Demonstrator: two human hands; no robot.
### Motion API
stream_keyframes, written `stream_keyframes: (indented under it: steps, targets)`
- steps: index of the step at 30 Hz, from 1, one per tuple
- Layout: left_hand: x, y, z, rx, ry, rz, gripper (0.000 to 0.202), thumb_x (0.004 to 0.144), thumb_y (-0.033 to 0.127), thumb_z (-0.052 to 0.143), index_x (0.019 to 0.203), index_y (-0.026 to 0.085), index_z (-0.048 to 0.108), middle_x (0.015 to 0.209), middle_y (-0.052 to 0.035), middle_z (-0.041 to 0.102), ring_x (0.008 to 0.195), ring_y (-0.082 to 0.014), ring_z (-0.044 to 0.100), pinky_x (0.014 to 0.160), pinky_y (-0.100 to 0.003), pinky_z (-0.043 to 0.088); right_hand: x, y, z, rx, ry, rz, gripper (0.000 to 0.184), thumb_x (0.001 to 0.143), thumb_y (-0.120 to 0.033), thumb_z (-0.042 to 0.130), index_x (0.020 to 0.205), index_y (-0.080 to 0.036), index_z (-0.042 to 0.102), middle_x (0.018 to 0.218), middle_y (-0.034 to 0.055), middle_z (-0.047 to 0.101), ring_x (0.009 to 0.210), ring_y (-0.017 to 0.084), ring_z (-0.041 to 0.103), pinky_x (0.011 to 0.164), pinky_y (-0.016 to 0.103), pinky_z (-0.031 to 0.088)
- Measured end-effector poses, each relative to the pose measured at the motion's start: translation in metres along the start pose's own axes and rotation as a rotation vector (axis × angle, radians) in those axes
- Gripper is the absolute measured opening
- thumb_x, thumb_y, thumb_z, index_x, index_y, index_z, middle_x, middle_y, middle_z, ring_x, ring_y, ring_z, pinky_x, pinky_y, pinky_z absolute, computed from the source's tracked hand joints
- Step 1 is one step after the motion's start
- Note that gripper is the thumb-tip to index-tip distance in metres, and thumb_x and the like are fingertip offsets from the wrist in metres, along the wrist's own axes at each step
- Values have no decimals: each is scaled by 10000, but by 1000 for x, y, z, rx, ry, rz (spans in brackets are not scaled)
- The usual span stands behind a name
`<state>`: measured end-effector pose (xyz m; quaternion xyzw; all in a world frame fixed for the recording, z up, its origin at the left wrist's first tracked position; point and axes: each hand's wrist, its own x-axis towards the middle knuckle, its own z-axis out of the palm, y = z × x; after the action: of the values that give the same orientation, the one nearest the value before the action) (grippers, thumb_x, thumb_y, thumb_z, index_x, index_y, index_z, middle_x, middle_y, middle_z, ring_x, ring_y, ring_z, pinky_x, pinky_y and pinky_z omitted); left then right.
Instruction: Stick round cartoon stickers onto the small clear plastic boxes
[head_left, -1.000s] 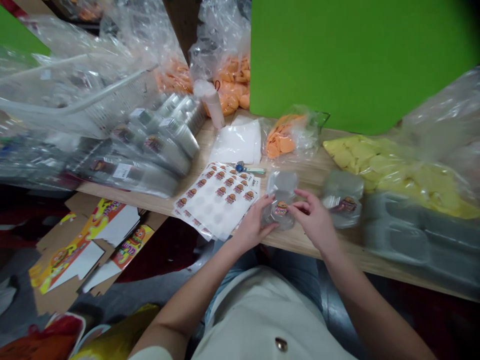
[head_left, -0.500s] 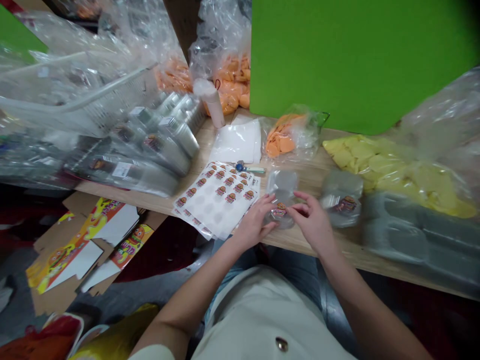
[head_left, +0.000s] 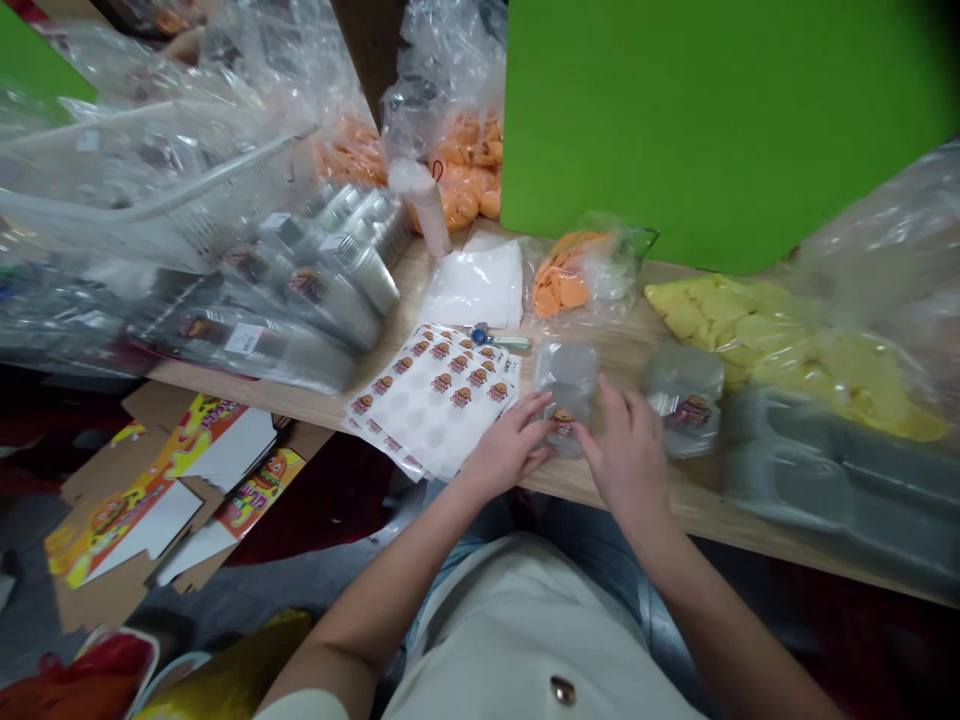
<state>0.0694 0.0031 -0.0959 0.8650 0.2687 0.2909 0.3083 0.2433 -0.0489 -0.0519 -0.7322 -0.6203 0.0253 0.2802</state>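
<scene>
My left grip (head_left: 504, 447) and right grip (head_left: 626, 452) spread either side of the clear plastic clamshell (head_left: 568, 375), its long axis running 12 to 6.

Sticker sheet (head_left: 433, 400): white w/ rows of orange burger logos; board (head_left: 712, 120) bright green.

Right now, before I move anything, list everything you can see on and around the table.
clamshell: 1, clear, front of table, burger sticker on it
second clamshell: 1, clear, right of the first
sticker sheets: a stack, white, left of the first clamshell
white sheets: a stack, white, behind the stickers
orange disc bags: at least 2, orange, back of table
yellow disc bag: 1, yellow, right
bottle: 1, pale pink, back
printed cardboard: several pieces, multicoloured, floor left
left hand: 1, at the clamshell
right hand: 1, at the clamshell
</scene>
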Motion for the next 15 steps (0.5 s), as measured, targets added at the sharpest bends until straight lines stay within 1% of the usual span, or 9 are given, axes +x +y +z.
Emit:
stream_keyframes:
  steps: [2, 4, 5, 7, 9, 10, 11, 13, 15]
  targets:
    - [0, 4, -3, -39, -1, -8, 296, 845, 247, 495, 1136, 192, 504, 1399, -122, 341, 1335, -228, 252, 1073, -426, 284, 1, 5, -1, -48, 60, -97, 662, 795, -403, 552, 1356, -149, 312, 1208, 188, 508, 1142, 337, 436, 928, 526, 353]
    - [0, 9, -8, -96, 56, -36, 324, 839, 251, 504, 1158, 201, 489, 1403, -120, 337, 1324, -234, 270, 1075, -440, 268, 5, 10, 1, 0, -50, -245, 762, 768, -448, 576, 1387, -162, 237, 1287, 171, 459, 1207, 329, 387, 955, 522, 346]
    - [-1, 12, -11, -122, 130, -80, 324, 838, 260, 506, 1157, 205, 488, 1393, -119, 350, 1310, -237, 293, 1070, -448, 268, 7, 11, 2, 35, -127, -316, 768, 766, -446, 580, 1392, -181, 222, 1303, 151, 456, 1225, 316, 375, 966, 514, 345]
    - [0, 19, -20, -180, 342, -258, 281, 842, 291, 502, 1108, 202, 511, 1326, -120, 424, 1248, -240, 375, 1032, -447, 310, 10, 11, 4, 109, -205, -384, 742, 782, -407, 576, 1394, -215, 204, 1293, 118, 482, 1231, 284, 385, 982, 497, 345]
    - [4, 27, -30, -347, 468, -493, 262, 833, 338, 518, 1051, 192, 531, 1197, -111, 521, 1127, -225, 482, 946, -406, 391, 11, 7, 1, 203, -170, -376, 753, 789, -369, 586, 1400, -231, 168, 1257, 103, 521, 1199, 256, 429, 988, 473, 356]
    - [7, 31, -35, -499, 434, -591, 287, 816, 358, 544, 1046, 186, 534, 1128, -103, 559, 1054, -212, 526, 894, -375, 423, 10, 5, -2, 254, -150, -380, 776, 782, -361, 601, 1401, -235, 151, 1248, 100, 528, 1189, 249, 443, 989, 461, 364]
    - [11, 36, -39, -685, 345, -662, 330, 788, 371, 582, 1052, 177, 536, 1065, -94, 588, 980, -197, 559, 846, -345, 443, 8, 3, -6, 295, -137, -393, 794, 773, -356, 616, 1401, -244, 145, 1251, 96, 526, 1188, 246, 448, 989, 453, 371]
    - [21, 45, -42, -1042, 121, -734, 409, 707, 367, 675, 1035, 154, 554, 941, -71, 624, 836, -159, 594, 766, -291, 453, 2, 2, -16, 325, -120, -435, 777, 772, -336, 623, 1396, -263, 166, 1260, 92, 515, 1182, 245, 458, 985, 447, 382]
    - [31, 52, -37, -1235, 10, -771, 410, 622, 353, 746, 927, 131, 584, 810, -35, 626, 698, -115, 585, 685, -245, 439, -5, 6, -27, 309, -110, -447, 738, 778, -314, 618, 1388, -269, 204, 1255, 92, 511, 1165, 248, 474, 972, 446, 398]
